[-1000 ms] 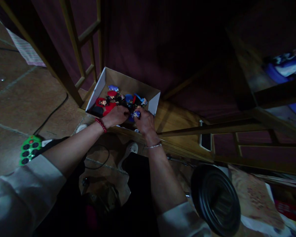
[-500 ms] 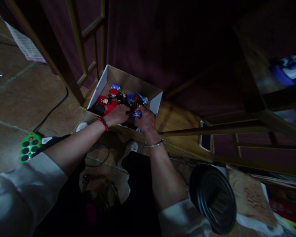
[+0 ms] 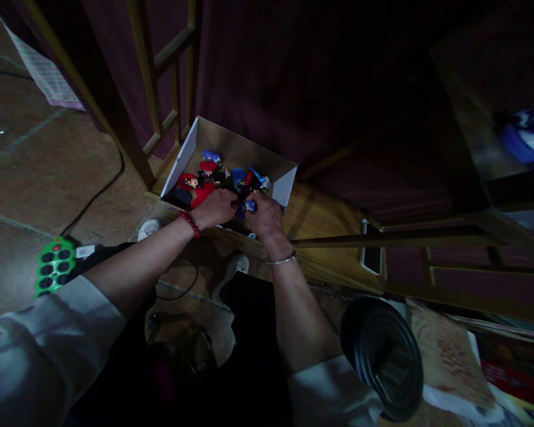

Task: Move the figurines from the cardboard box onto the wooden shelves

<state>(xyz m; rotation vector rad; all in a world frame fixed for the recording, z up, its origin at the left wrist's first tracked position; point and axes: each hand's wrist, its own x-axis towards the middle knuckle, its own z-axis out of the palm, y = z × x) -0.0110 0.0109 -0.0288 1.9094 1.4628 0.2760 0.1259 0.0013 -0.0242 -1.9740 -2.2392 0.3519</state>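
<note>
Ledge: one, wooden (image 3: 324,216); carries the open carton (image 3: 253,145) on its left part and a dark slab with a pale edge (image 3: 372,254) near its right end.
Carton: one, pale outside, brown inside; open side up, walls apparently keeping the small pieces from rolling off.
Round black object: one (image 3: 382,356), ribbed, near right; use cannot be told.
Green pad: one (image 3: 56,267), on the floor (image 3: 84,190) at left, with dark round spots; a black cord (image 3: 102,190) runs beside it.
Left hand: one (image 3: 216,207), fingers curled down into the carton beside the dark heap (image 3: 225,181); whether it grips anything cannot be told.
Right hand: one (image 3: 264,218), just beside the left, pinching the blue-headed figure (image 3: 250,206) between thumb and fingers, probably to steady so small a piece.
Figures, loose: red-topped, two (image 3: 188,181), at left in the carton; blue piece, one (image 3: 210,155), far left; light-blue-headed, one (image 3: 264,181), at right; the dark heap between is too tangled to count. They lie at mixed angles, as if dropped in loosely.
Bracelets: two; red beads (image 3: 189,224) on the left wrist, silvery bangle (image 3: 281,260) on the right.
</note>
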